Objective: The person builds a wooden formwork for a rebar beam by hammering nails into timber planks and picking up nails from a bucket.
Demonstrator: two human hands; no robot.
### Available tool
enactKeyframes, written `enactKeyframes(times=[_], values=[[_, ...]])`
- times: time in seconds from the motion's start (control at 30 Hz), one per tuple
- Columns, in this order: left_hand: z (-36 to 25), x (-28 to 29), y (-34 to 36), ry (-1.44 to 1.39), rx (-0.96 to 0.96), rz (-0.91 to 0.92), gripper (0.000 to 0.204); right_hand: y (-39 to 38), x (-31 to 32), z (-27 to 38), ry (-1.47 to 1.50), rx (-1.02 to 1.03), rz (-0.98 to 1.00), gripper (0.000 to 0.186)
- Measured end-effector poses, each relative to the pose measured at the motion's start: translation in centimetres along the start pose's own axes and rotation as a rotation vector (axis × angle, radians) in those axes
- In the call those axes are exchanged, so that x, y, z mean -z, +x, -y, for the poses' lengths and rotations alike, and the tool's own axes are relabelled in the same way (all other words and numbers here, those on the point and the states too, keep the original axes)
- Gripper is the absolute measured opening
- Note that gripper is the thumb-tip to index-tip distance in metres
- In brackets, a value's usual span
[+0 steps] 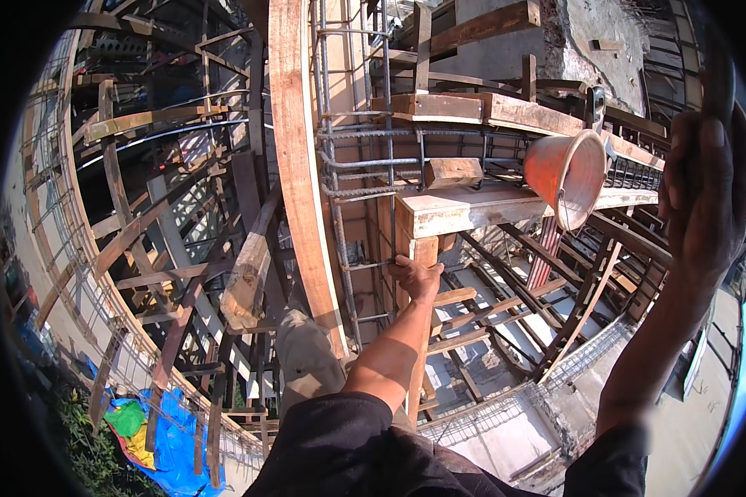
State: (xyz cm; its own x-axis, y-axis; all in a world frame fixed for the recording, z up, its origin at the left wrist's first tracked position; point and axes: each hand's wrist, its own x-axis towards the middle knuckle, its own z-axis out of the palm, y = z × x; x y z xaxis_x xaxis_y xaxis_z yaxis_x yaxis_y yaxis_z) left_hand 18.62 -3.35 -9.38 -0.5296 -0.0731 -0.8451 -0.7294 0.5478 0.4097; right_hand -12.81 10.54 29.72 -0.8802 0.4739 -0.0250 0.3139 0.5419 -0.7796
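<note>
My left hand (416,279) is closed around the edge of an upright wooden board (423,323), just below the end of a pale timber beam (464,211). Raised at the far right, my right hand (704,182) has its fingers curled at the foot of a dark upright bar (719,70); shadow hides part of the grip. Between the hands, an orange bucket (543,166) with a cement-stained inside leans over on the beam. A dark metal piece (594,108) stands up behind its rim. A short wood block (453,172) lies near the beam's end.
A tall plank (294,149) runs beside a steel rebar cage (356,157). Timber props and crosspieces (166,215) cross open drops on both sides. A rough concrete column (601,54) rises behind. Far below at left lies a blue tarp (178,443). My trouser leg (307,356) shows near a squared timber (247,286).
</note>
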Motion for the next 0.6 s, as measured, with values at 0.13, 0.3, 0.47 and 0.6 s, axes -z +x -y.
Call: enactKeyframes(times=[0.13, 0.3, 0.47, 0.6], values=[[0.9, -0.6, -0.2, 0.011, 0.002, -0.049, 0.101, -3.9, -4.2, -4.5, 0.032, -0.121, -0.044, 0.031], [0.0, -0.5, 0.4, 0.154, 0.124, -0.021, 0.103, -13.9, -5.3, -16.9, -0.613, -0.711, 0.966, 0.029], [-0.6, -0.2, -0.4, 0.093, 0.091, -0.055, 0.100, -7.4, -1.1, -11.3, -0.526, -0.375, 0.974, 0.036], [1.2, -1.1, 0.3, 0.116, 0.075, -0.119, 0.102, -2.7, -1.7, -2.0, -0.098, -0.278, 0.257, 0.020]])
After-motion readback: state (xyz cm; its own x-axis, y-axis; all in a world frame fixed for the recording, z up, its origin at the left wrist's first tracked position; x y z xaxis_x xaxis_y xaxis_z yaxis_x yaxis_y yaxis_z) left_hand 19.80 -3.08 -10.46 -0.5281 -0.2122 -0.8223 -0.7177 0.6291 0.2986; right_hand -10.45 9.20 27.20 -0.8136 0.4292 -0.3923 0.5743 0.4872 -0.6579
